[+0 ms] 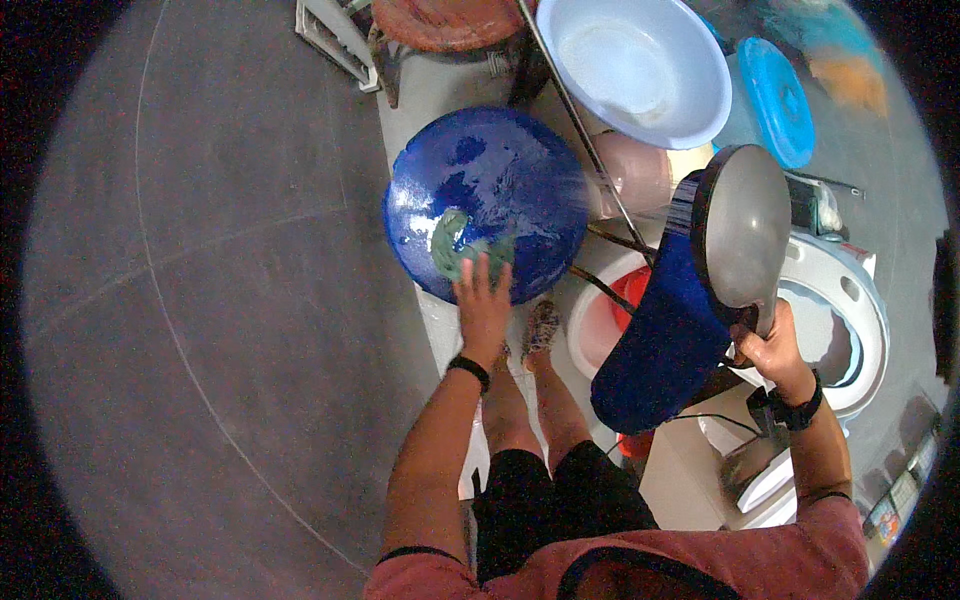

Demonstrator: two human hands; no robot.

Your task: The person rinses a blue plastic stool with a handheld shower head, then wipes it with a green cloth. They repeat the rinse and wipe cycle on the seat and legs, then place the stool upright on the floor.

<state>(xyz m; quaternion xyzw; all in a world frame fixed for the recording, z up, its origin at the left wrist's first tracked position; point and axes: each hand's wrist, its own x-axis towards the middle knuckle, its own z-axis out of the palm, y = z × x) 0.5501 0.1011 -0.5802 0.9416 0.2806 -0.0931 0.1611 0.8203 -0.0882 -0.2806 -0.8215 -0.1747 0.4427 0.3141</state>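
Blue disc (530, 190) looks wet; green cloth (447, 240) lies on its near half. Light-blue basin (635, 65) is beyond and right of the disc; white tub (872, 320) with pale inside is well right. Grey floor (250, 300) left of the disc. Your grey pan (742, 225) is right of the disc, handle toward you, long axis fore-aft. Your right hand (770, 345) wraps the handle; your left hand (483, 305) has fingers slightly spread over the cloth, can't tell if pinching.

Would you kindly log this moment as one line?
left hand: spread over green cloth on shiny blue round top | right hand: holding grey round-headed implement by its handle | nearby: pale blue basin
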